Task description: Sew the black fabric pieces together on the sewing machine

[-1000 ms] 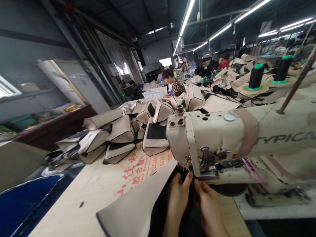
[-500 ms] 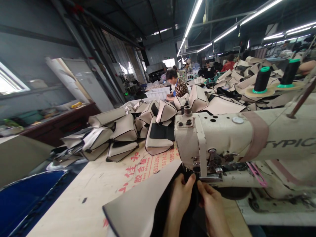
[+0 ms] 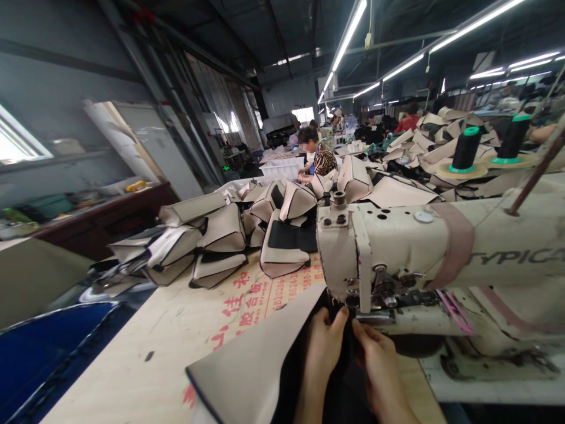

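Note:
A beige and black bag piece lies at the front of the plywood table, its far edge reaching under the head of a sewing machine. My left hand pinches the black side of the piece close to the needle area. Just to its right, my right hand grips the same black material, thumb and fingers together. The tips of both hands are almost level with each other, right in front of the machine head. The needle itself is hidden behind the machine parts and my fingers.
Several beige bags with black edging are heaped along the back of the plywood table. Black thread spools stand behind the machine. A blue-lined bin is at lower left. A person sits beyond the heap.
Both hands keep their hold on the bag piece with almost no movement. The view has shifted slightly, so the machine appears a little lower.

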Action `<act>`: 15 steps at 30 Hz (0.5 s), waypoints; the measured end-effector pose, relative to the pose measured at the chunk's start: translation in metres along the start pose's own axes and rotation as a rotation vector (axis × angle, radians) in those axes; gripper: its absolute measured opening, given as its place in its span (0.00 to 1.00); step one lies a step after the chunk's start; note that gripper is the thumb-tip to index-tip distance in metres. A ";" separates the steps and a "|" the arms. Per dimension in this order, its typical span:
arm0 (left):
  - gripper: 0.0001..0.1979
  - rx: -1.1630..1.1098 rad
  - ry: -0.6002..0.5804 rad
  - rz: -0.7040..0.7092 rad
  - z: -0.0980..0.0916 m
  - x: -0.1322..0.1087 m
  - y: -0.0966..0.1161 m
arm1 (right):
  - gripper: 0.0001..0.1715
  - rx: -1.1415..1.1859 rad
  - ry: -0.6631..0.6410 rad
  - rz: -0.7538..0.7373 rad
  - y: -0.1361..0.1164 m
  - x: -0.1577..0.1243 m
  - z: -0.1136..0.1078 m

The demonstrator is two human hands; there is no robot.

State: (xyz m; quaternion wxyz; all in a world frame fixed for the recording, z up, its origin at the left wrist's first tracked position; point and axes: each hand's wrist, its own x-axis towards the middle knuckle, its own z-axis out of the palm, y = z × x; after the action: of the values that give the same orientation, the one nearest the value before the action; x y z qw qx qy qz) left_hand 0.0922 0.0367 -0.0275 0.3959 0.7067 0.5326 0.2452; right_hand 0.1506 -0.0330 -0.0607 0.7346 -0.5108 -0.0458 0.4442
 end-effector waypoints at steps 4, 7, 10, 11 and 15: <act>0.18 0.011 0.008 -0.012 -0.001 0.001 0.004 | 0.24 -0.023 -0.011 -0.009 0.001 0.002 0.001; 0.18 0.024 0.028 -0.015 -0.003 0.001 0.005 | 0.25 -0.071 -0.018 -0.047 0.001 0.004 0.006; 0.18 0.036 0.040 -0.014 -0.003 0.002 0.005 | 0.24 -0.190 -0.072 -0.103 -0.007 0.004 -0.002; 0.19 0.037 0.041 -0.014 -0.003 0.003 0.005 | 0.25 -0.287 -0.100 -0.149 -0.013 0.004 -0.013; 0.18 0.029 0.047 -0.020 -0.002 0.004 0.004 | 0.21 -0.810 0.089 -0.712 -0.061 0.001 -0.103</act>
State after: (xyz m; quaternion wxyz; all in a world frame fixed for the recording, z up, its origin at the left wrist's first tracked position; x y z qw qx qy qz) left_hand 0.0941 0.0405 -0.0236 0.3755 0.7010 0.5524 0.2500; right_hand 0.2422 -0.1101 -0.0613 0.5854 -0.7244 -0.3522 0.0925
